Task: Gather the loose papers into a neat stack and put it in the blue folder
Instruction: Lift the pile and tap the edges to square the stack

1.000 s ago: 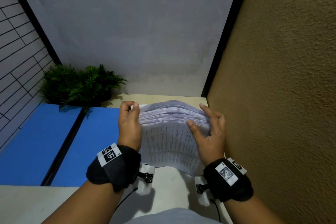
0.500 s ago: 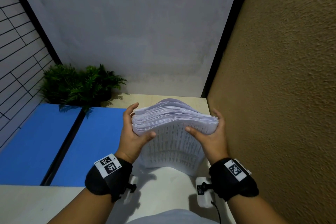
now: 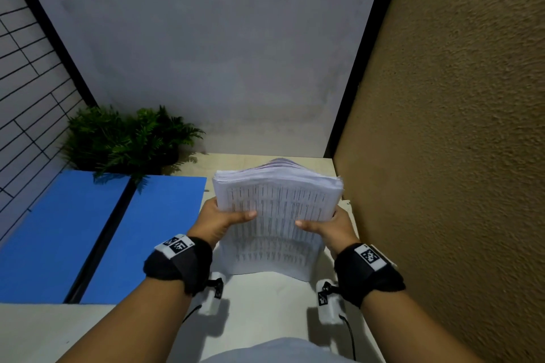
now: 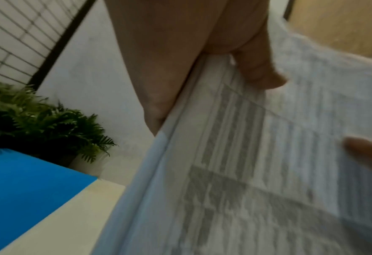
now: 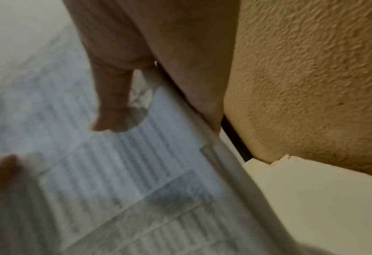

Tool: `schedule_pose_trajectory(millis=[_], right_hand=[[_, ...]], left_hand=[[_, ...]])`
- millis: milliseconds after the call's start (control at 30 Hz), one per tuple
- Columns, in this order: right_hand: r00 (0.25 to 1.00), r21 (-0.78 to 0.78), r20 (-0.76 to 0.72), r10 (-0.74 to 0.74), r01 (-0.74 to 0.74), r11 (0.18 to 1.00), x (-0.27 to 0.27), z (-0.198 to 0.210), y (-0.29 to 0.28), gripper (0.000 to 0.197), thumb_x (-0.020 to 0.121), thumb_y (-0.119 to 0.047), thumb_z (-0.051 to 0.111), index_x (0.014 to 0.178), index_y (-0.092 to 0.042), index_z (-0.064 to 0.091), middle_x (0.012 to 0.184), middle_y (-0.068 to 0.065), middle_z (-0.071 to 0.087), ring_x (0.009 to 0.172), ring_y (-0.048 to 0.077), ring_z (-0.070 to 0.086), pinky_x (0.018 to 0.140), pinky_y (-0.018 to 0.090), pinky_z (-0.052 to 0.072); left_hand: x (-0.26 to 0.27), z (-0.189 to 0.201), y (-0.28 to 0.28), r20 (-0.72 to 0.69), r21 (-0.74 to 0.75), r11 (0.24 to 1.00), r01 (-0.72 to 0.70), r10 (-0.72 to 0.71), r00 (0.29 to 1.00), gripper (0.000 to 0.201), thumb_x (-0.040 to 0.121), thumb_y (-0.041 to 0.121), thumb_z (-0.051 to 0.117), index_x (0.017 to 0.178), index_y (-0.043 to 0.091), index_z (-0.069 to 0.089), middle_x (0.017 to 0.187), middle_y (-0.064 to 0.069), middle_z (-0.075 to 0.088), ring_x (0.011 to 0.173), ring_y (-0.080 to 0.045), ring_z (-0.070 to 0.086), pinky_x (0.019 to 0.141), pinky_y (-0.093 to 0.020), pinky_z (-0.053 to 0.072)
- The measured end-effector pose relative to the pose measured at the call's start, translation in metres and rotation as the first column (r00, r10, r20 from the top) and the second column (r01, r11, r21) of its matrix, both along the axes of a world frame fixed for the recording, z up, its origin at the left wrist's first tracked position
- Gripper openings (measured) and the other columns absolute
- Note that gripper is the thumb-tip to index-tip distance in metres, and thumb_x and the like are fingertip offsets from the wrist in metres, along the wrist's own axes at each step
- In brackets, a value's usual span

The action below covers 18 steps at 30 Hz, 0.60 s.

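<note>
A thick stack of printed papers (image 3: 277, 215) stands tilted on its lower edge on the cream table (image 3: 259, 303), its top bowed toward the back wall. My left hand (image 3: 224, 219) grips its left side, thumb across the front sheet. My right hand (image 3: 327, 224) grips its right side the same way. The left wrist view shows the papers (image 4: 257, 172) with my left thumb (image 4: 261, 69) on them; the right wrist view shows the papers (image 5: 115, 181) under my right thumb (image 5: 110, 103). The blue folder (image 3: 141, 233) lies open and flat to the left of the stack.
A potted fern (image 3: 126, 141) stands at the back left, overhanging the folder's far edge. A rough tan wall (image 3: 442, 156) runs close along the right of the stack. A grey wall (image 3: 206, 53) closes the back, and a tiled wall (image 3: 26, 82) the left.
Both hands slid from the top edge of the stack down to its sides, thumbs now on the front. The stack has risen more upright and its sheets look more even.
</note>
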State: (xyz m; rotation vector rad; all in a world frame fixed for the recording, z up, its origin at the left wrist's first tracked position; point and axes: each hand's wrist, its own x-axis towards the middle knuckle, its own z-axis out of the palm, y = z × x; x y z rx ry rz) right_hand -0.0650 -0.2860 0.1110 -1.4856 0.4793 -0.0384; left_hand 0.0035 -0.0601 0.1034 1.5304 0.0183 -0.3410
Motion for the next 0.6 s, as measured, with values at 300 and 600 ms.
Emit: schedule_pose_trajectory(millis=[300, 600], right_hand=[[0.960, -0.060, 0.247, -0.133, 0.152, 0.986, -0.003, 0.035, 0.011, 0.046, 0.070, -0.016, 0.081, 0.109, -0.029, 0.061, 0.108, 0.001, 0.069, 0.103, 0.021, 0.066, 0.089, 0.049, 0.056], [0.843, -0.469, 0.535, -0.059, 0.355, 0.809, -0.014, 0.039, 0.012, 0.009, 0.090, -0.021, 0.061, 0.097, -0.027, 0.061, 0.115, -0.028, 0.042, 0.107, -0.009, 0.048, 0.092, 0.046, 0.053]], left_hand=[[-0.007, 0.018, -0.002, 0.145, -0.089, 0.988, -0.128, 0.140, 0.980, 0.046, 0.066, 0.009, 0.085, 0.109, 0.010, 0.070, 0.100, -0.005, 0.076, 0.092, -0.015, 0.072, 0.072, -0.025, 0.056], [-0.014, 0.006, -0.009, 0.231, -0.063, 0.992, -0.105, 0.117, 0.966, 0.074, 0.062, 0.025, 0.090, 0.127, 0.021, 0.054, 0.119, 0.001, 0.069, 0.108, -0.011, 0.066, 0.081, -0.026, 0.057]])
